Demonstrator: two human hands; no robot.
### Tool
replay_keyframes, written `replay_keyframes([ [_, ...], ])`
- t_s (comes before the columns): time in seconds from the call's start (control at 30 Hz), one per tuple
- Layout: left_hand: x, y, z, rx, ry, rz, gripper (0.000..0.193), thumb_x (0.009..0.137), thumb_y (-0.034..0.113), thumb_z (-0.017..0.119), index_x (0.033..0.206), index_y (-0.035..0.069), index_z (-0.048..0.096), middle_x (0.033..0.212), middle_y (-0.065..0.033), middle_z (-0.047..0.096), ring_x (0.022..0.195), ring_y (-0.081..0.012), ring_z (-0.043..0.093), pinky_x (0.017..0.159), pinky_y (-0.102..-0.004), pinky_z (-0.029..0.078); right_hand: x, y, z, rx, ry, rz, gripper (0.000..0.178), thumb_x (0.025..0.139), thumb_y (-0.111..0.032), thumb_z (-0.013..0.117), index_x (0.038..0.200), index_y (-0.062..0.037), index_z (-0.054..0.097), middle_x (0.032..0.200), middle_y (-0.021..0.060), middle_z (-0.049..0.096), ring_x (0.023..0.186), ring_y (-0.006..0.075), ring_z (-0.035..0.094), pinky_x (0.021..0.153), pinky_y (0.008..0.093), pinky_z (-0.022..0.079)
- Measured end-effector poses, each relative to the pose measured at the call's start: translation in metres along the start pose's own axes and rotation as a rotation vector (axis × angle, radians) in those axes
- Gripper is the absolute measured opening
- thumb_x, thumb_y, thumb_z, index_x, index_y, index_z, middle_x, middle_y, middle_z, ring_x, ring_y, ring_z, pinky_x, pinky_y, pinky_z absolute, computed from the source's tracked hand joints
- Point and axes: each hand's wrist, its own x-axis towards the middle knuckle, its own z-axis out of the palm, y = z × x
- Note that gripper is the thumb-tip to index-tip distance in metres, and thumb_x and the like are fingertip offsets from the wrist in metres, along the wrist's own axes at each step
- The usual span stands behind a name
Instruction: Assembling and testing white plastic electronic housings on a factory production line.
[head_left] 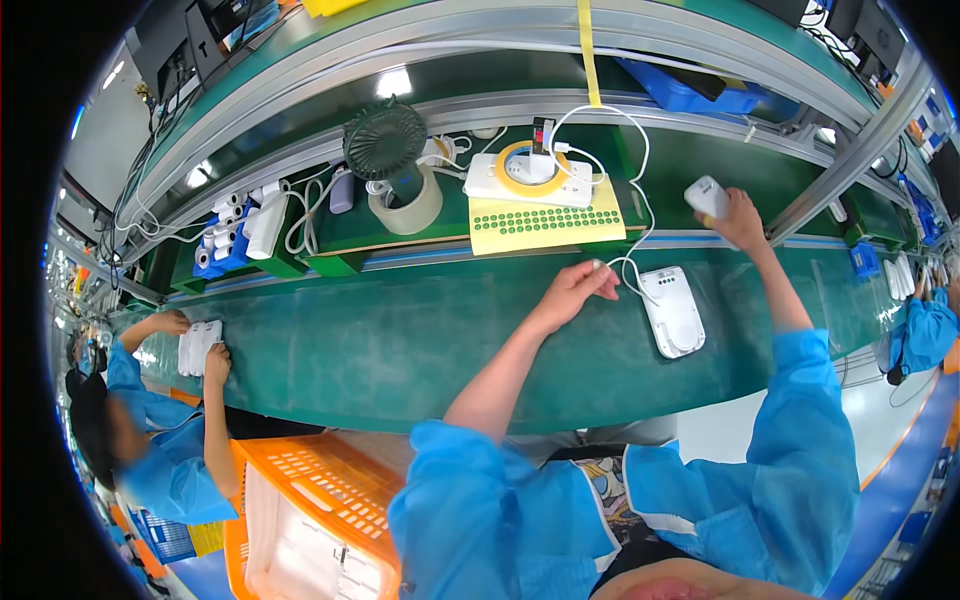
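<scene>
A flat white device [673, 315] with rounded corners lies on the green bench between my arms. The end of a thin white cable [652, 212] meets its upper left part. My left hand [582, 288] is closed, thumb and finger pinched on this cable just left of the device. Farther right and higher, my right hand [738, 222] grips a small white rounded block [707, 197] above the back of the bench. My fingers cover its lower right part.
Along the back shelf stand a power strip [480, 180] with a yellow tape roll, a yellow sheet [545, 229] of green dots, a dark green fan [384, 140] and a wide tape roll [410, 212]. An orange basket [330, 480] is at lower left. Left, a co-worker handles white units [198, 350].
</scene>
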Motion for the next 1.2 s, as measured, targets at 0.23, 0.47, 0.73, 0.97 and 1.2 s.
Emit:
replay_keyframes([
  [0.23,0.003,0.008,0.013,0.088,0.011,0.000,0.034,0.111,0.030,0.053,0.106,0.001,0.069,0.095,-0.0054,0.070,0.092,-0.0148,0.069,0.090,-0.0299,0.054,-0.127,-0.012,-0.026,0.240,-0.099,0.127,0.090,0.090,-0.050,0.072,0.154,0.0046,0.040,0.137,0.0294,0.057,0.126,0.0433,0.053,0.109,0.0474,0.043],
  [0.47,-0.001,-0.003,0.027,0.223,0.076,0.107,0.032,0.109,0.027,0.055,0.101,0.000,0.071,0.093,-0.0041,0.069,0.089,-0.0143,0.068,0.086,-0.0288,0.052,-0.182,-0.030,-0.019,0.283,0.031,-0.070,0.073,0.086,-0.030,0.077,0.147,0.0020,0.051,0.146,0.0251,0.054,0.123,0.0415,0.053,0.109,0.0472,0.043],
  [0.73,-0.011,0.007,0.028,0.654,0.372,0.325,0.022,0.099,0.021,0.064,0.089,0.004,0.074,0.078,-0.0082,0.061,0.065,-0.0181,0.057,0.060,-0.0336,0.042,-0.212,-0.119,-0.031,0.402,-0.063,-0.203,0.073,0.091,-0.033,0.075,0.148,0.0039,0.049,0.140,0.0273,0.053,0.126,0.0438,0.047,0.110,0.0483,0.041],
  [0.97,-0.017,0.019,0.006,0.663,0.615,0.187,0.026,0.096,0.022,0.066,0.078,0.004,0.071,0.077,-0.0135,0.065,0.063,-0.0321,0.064,0.059,-0.0416,0.047,-0.157,-0.111,-0.040,0.707,-0.238,-0.069,0.034,0.093,-0.026,0.075,0.113,0.0020,0.072,0.094,0.0153,0.074,0.081,0.0229,0.070,0.074,0.0348,0.056],
  [1.2,-0.011,0.014,0.005,0.742,0.546,0.431,0.021,0.096,0.016,0.067,0.083,0.000,0.073,0.078,-0.0117,0.065,0.070,-0.0205,0.061,0.064,-0.0346,0.046,-0.086,-0.089,0.033,0.825,-0.112,-0.078,0.023,0.091,-0.018,0.078,0.107,-0.0021,0.076,0.093,0.0121,0.076,0.074,0.0190,0.068,0.069,0.0314,0.054],
])
